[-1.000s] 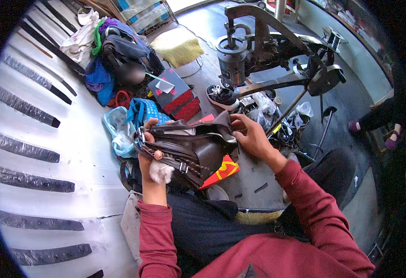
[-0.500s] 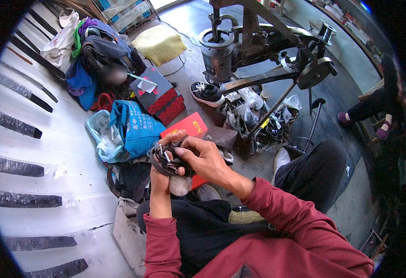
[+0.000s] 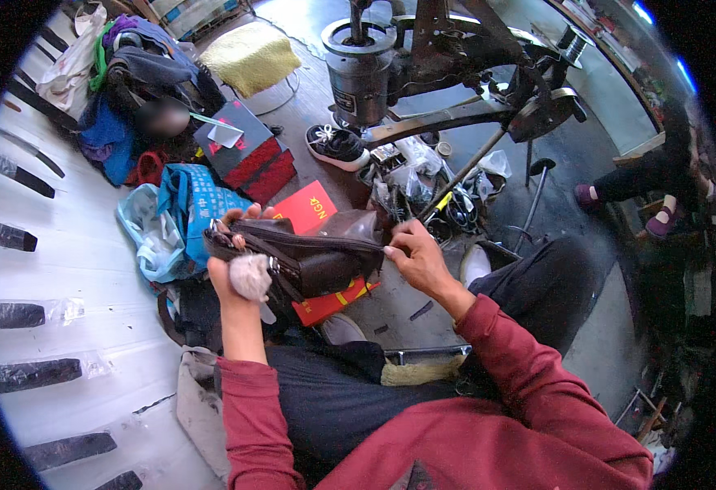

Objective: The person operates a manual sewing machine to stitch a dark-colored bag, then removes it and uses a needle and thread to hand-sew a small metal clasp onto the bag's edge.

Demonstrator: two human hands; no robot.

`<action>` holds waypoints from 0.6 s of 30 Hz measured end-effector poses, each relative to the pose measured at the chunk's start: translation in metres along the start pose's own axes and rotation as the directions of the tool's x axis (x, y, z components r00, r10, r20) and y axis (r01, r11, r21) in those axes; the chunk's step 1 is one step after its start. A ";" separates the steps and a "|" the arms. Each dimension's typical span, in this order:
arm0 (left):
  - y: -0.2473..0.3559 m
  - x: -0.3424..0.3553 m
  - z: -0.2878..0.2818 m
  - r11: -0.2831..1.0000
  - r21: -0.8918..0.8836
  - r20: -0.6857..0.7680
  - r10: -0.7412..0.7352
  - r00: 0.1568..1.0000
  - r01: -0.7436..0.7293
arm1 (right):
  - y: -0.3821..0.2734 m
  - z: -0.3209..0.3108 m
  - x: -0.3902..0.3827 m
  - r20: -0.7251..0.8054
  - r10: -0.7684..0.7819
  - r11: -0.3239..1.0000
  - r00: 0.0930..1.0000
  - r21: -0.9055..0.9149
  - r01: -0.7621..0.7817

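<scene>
A dark brown leather handbag (image 3: 325, 268) is stretched between my two hands above my lap. Its zipper (image 3: 325, 242) runs along the top edge. My left hand (image 3: 222, 284) is wrapped round the bag's left end, where metal hardware shows between the fingers. A fluffy pale pompom (image 3: 250, 278) hangs there beside the wrist. At the other end my right hand (image 3: 421, 260) pinches the bag's top corner, near the end of the zipper; whether it grips the zipper pull or the leather, I cannot make out.
Red boxes (image 3: 305, 211) lie beyond and under the bag. A blue cloth bag (image 3: 198, 200) and a clothes heap are at left. Ahead stand a black shoe (image 3: 337, 149), a heavy sewing machine (image 3: 359, 82) and a pile of tools. Another person's feet (image 3: 660, 219) show at right.
My right hand has moved right, away from the left hand, drawing the bag out lengthwise between them. Earlier both hands were together at the buckled strap. The view has shifted slightly.
</scene>
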State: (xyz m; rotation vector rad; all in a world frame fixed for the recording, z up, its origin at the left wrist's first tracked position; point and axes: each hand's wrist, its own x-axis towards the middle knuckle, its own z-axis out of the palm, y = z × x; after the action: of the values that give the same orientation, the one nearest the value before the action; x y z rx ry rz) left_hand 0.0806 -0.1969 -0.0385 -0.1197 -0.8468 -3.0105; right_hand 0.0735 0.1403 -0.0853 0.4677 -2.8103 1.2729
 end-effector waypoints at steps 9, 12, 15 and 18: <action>0.026 0.064 -0.061 0.997 -0.005 -0.062 -0.071 0.996 0.071 | -0.029 -0.027 0.035 0.678 0.149 0.622 0.720 0.502 -0.601; 0.025 0.084 -0.084 0.968 0.226 -0.286 -0.039 0.957 0.107 | -0.050 -0.029 0.025 0.739 0.150 0.364 0.657 0.576 -0.732; 0.020 0.087 -0.099 0.430 0.880 -0.275 0.113 0.955 0.203 | -0.050 -0.017 0.019 0.769 0.130 0.241 0.626 0.588 -0.772; 0.011 0.064 -0.098 -0.215 0.893 -0.351 0.219 0.910 0.396 | -0.035 0.002 0.014 0.814 0.173 0.215 0.554 0.517 -0.828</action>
State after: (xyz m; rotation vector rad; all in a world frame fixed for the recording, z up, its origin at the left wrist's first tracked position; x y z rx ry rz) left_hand 0.0101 -0.2573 -0.1111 0.5992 -2.8274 -1.1499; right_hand 0.0704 0.1134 -0.0596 -0.3633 -2.3458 3.4452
